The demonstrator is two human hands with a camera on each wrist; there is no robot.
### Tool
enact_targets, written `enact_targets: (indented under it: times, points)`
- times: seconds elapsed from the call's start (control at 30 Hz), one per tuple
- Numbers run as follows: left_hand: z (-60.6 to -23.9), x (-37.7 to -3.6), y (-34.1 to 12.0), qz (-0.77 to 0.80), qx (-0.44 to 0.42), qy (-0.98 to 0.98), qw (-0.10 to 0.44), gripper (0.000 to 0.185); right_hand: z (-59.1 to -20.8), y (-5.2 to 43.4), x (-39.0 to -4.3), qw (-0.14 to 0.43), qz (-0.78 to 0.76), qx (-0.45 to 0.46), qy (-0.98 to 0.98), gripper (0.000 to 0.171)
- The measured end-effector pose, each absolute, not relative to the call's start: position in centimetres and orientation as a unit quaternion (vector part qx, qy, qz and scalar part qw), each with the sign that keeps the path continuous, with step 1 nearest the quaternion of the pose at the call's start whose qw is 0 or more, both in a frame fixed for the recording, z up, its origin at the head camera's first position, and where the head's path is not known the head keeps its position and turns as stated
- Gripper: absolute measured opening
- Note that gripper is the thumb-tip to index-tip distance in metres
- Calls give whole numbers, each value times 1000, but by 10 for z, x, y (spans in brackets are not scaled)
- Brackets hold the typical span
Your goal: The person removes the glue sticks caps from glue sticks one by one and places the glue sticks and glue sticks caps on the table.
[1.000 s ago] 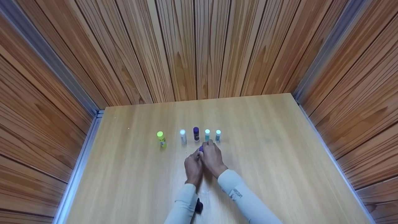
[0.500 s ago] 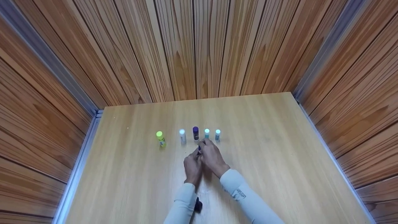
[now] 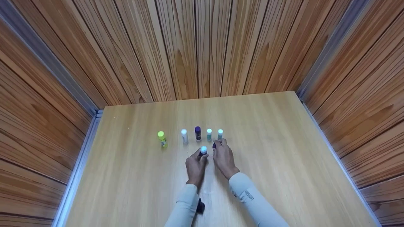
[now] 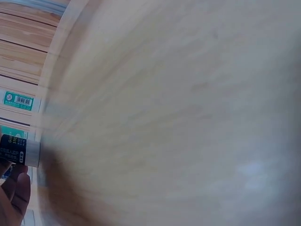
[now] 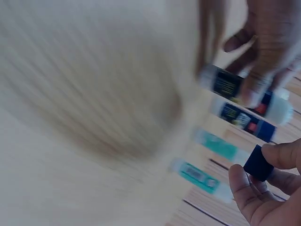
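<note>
While the left hand [image 3: 195, 164] grips an uncapped glue stick [image 3: 203, 150] upright near the table's [image 3: 284, 176] middle, the right hand [image 3: 223, 157] pinches its dark cap [image 3: 214, 145] just beside it at three o'clock. The cap is small and held only at the fingertips, so it could slip and roll; I judge the bare tip could also smear the wood. Left to right at twelve o'clock stand a yellow-capped stick [image 3: 162, 139], apart from the rest, then a white one [image 3: 184, 136], a purple one [image 3: 198, 133] and two teal ones [image 3: 209, 134] [image 3: 220, 134]. The right knuckles sit close to the last, which a careless move could topple.
</note>
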State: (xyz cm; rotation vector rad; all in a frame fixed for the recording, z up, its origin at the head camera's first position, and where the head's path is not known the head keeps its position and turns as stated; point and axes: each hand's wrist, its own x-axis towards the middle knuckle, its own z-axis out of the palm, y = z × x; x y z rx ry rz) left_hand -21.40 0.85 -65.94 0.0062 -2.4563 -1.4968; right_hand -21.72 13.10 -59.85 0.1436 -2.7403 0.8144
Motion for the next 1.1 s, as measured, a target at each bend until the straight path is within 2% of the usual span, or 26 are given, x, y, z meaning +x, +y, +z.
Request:
enact_targets:
  times: [0.13, 0.3, 0.63, 0.77, 1.0, 1.1]
  points:
    - [-660, -214, 9, -511, 9, -851, 122, 17, -614, 133, -216, 116, 283, 35, -951, 31]
    - [-659, -215, 10, -504, 18, -856, 114, 16, -627, 133, -215, 113, 280, 38, -952, 29]
    - [-658, -212, 7, -488, 18, -866, 109, 24, -640, 128, -217, 93, 250, 37, -963, 23]
    - [-659, -213, 7, -485, 20, -867, 111, 28, -642, 127, -218, 106, 244, 42, -963, 23]
    - [-663, -214, 6, -481, 5, -865, 144, 24, -644, 125, -220, 112, 241, 52, -963, 23]
    - [-663, -214, 6, -482, 12, -865, 136, 26, -645, 125, -221, 111, 240, 54, -963, 23]
